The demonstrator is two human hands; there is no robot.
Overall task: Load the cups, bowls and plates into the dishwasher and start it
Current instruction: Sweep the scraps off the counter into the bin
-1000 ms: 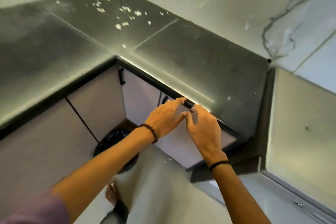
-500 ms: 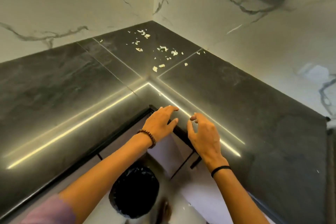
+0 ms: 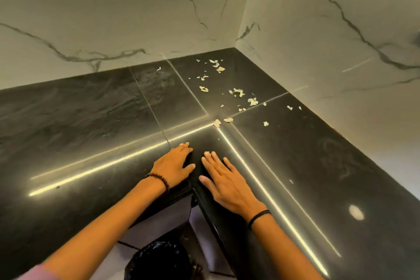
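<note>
Black countertop [image 3: 295, 166] | left hand [image 3: 172, 166] flat, fingers straight | right hand [image 3: 227, 179] flat, fingers spread, palm down

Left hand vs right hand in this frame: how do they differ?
Left hand wears a brown beaded bracelet; right hand wears a thin black band. Left hand's fingers lie close together; right hand's are spread. Both rest palm down on the dark countertop by its inner corner, holding nothing.
</note>
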